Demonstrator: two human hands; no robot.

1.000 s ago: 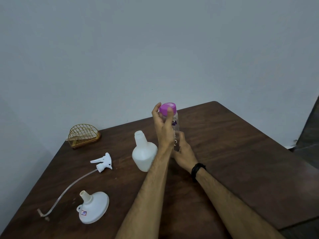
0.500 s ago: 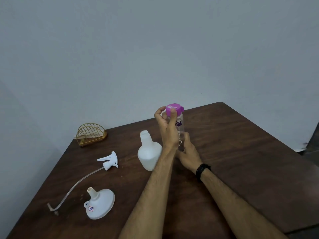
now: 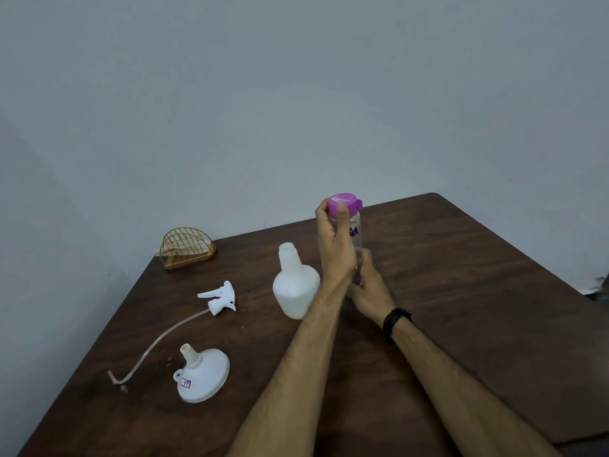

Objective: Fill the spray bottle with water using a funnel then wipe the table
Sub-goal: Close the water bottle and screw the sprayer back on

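A clear water bottle (image 3: 356, 237) with a purple cap (image 3: 345, 202) stands upright on the brown table (image 3: 461, 291). My left hand (image 3: 334, 249) grips the cap, thumb on its front. My right hand (image 3: 367, 286) holds the bottle's lower body; the base is hidden behind my hands. The white spray bottle (image 3: 295, 286) stands open-necked just to the left. Its trigger head (image 3: 220, 296) with a long tube (image 3: 155, 344) lies further left. A white funnel (image 3: 202, 377) lies mouth-down near the front left.
A gold wire napkin holder (image 3: 186, 247) stands at the table's back left corner by the wall. The table's right edge drops off to a dark floor at the far right.
The camera view has shifted slightly. My left hand has turned a little on the purple cap; the cap's tab now points right. My right hand keeps its hold on the bottle.
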